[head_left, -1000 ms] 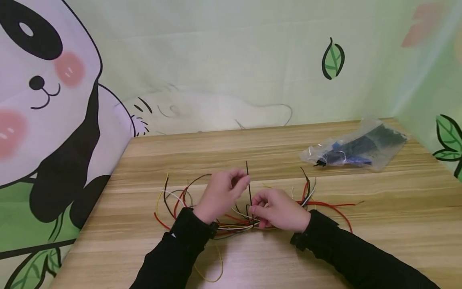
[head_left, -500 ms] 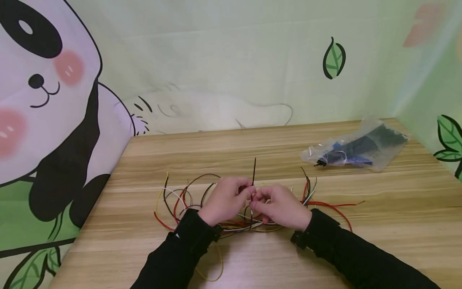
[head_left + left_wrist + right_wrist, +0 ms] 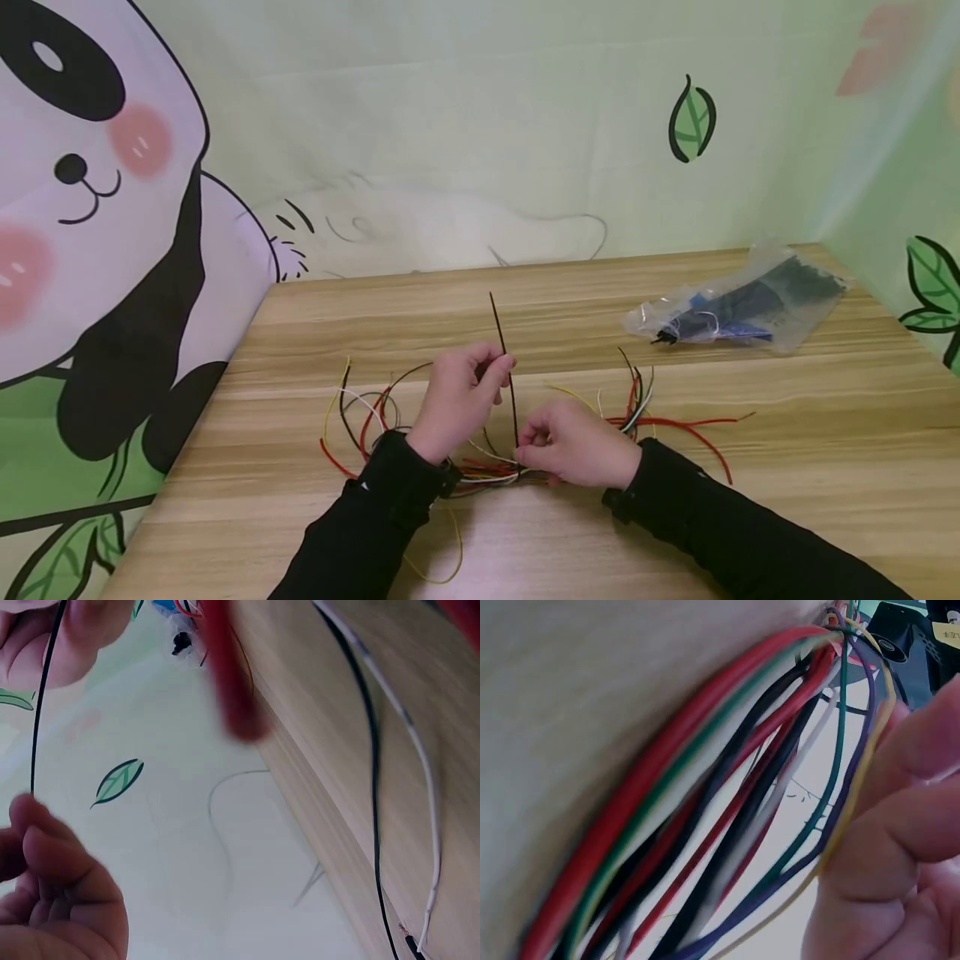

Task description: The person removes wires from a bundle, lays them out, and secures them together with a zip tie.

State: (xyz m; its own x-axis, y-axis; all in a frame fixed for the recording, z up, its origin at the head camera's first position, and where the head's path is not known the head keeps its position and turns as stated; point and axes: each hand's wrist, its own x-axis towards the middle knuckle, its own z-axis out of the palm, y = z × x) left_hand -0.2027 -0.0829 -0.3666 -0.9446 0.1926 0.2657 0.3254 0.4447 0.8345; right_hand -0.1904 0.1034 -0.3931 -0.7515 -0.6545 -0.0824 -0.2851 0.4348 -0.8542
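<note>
A thin black cable tie (image 3: 497, 321) stands nearly upright over a bundle of coloured wires (image 3: 487, 480) in the head view. My left hand (image 3: 459, 402) pinches it partway up between thumb and forefinger, its free end sticking out above. Lower down, my right hand (image 3: 579, 443) pinches at the tie's lower part, close over the bundle. The left wrist view shows the tie (image 3: 37, 724) stretched between both hands. In the right wrist view, red, black, green, white, purple and yellow wires (image 3: 705, 787) run past my right hand (image 3: 892, 855).
A clear plastic bag (image 3: 795, 308) holding black strips and something blue lies at the back right of the wooden table (image 3: 360, 317). Loose wire ends fan out left and right of the bundle, and a yellow wire (image 3: 459, 550) loops toward the front.
My hands came together on the cable tie half a second ago. Now the left hand has moved up and away along it, while the right has dropped slightly toward the bundle.
</note>
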